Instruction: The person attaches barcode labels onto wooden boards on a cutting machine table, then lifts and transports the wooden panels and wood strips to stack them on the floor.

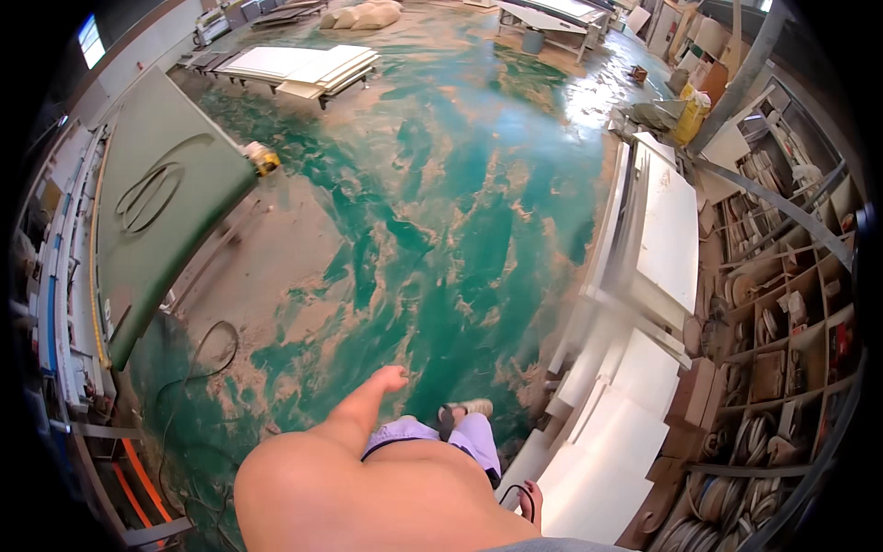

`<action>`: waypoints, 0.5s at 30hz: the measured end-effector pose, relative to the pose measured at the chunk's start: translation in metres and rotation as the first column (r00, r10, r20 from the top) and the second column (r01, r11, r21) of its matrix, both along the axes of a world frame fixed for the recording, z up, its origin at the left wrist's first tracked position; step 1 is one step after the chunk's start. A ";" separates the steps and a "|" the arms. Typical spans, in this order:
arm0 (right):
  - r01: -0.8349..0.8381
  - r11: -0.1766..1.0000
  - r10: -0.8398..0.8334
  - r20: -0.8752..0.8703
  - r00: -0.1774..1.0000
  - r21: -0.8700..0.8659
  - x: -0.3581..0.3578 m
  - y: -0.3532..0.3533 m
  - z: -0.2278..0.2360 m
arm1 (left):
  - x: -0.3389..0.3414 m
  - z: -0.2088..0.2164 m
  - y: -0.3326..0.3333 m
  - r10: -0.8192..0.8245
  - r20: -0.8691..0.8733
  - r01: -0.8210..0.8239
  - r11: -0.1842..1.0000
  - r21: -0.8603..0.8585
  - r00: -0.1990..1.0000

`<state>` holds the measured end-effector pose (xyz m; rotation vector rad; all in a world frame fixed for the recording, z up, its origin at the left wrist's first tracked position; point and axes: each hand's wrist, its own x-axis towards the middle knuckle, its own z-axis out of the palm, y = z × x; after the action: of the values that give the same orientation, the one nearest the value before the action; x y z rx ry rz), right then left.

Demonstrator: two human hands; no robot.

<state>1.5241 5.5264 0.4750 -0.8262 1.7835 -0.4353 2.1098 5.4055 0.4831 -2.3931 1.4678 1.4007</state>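
Observation:
My left arm reaches forward over the green, dust-streaked floor [441,267]. At its end my left hand [393,377] is curled closed, and I see nothing in it. Low on my right side, my right hand [531,501] has its fingers bent round a thin black cord [511,488] that arcs out in a loop. Much of that hand is hidden by my body. Close by it lie white boards [602,442], stacked in uneven layers along my right. One sandalled foot [471,408] shows ahead of my body.
A green-topped table [170,202] at left carries a coiled cord [147,198] and a yellow-black tool [264,159]. A cable [235,342] curls across the floor. White panels [303,66] rest on a low stand farther off. Crowded pigeonhole shelves [773,368] line the right.

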 end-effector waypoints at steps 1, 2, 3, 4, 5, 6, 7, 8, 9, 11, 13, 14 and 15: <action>-0.022 1.000 0.022 0.015 1.000 0.000 -0.004 -0.012 -0.010 | -0.005 0.003 -0.031 -0.010 0.004 0.010 1.000 0.000 1.000; -0.091 0.994 0.090 0.027 0.996 0.060 -0.016 -0.025 -0.015 | -0.011 0.007 -0.063 -0.041 -0.022 0.041 0.999 -0.018 0.999; -0.072 0.995 0.070 0.034 0.997 0.065 -0.029 -0.042 -0.031 | -0.014 0.011 -0.092 -0.076 -0.048 0.074 0.997 -0.033 0.996; -0.274 0.946 0.305 -0.189 0.933 0.175 -0.054 -0.061 -0.054 | -0.024 0.013 -0.117 -0.097 -0.064 0.096 0.995 -0.028 0.993; -0.436 0.838 0.537 -0.354 0.766 0.329 -0.079 -0.082 -0.078 | -0.031 0.018 -0.139 -0.043 -0.109 0.036 0.997 -0.074 0.993; -0.611 0.710 0.703 -0.389 0.595 0.349 -0.111 -0.105 -0.102 | -0.034 0.023 -0.162 0.000 -0.176 -0.019 0.994 -0.112 0.984; -0.757 0.551 0.813 -0.429 0.392 0.352 -0.123 -0.146 -0.105 | -0.032 0.021 -0.178 -0.065 -0.190 0.047 0.994 -0.100 0.980; -0.650 0.628 0.777 -0.385 0.497 0.428 -0.133 -0.188 -0.105 | -0.027 0.023 -0.196 -0.007 -0.211 -0.017 0.994 -0.111 0.977; -0.542 0.702 0.703 -0.328 0.631 0.461 -0.096 -0.241 -0.080 | -0.017 0.032 -0.229 0.038 -0.168 -0.061 0.988 -0.138 0.985; -0.396 0.896 0.442 -0.482 0.756 0.201 -0.073 -0.335 -0.045 | -0.003 0.039 -0.275 0.118 -0.205 -0.150 0.978 -0.146 0.972; -0.313 0.941 0.336 -0.481 0.810 0.131 -0.044 -0.436 0.012 | 0.010 0.049 -0.312 0.175 -0.234 -0.213 0.966 -0.149 0.956; -0.362 0.932 0.309 -0.477 0.823 -0.019 -0.034 -0.477 0.033 | 0.016 0.051 -0.326 0.282 -0.276 -0.332 0.930 -0.156 0.919; -0.382 0.924 0.322 -0.490 0.810 -0.025 -0.026 -0.519 0.044 | 0.025 0.046 -0.339 0.284 -0.265 -0.340 0.920 -0.193 0.921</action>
<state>1.4979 5.0072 0.5194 -1.4230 2.0002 -0.0909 2.1349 5.0663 0.5295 -2.8007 1.4128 1.7136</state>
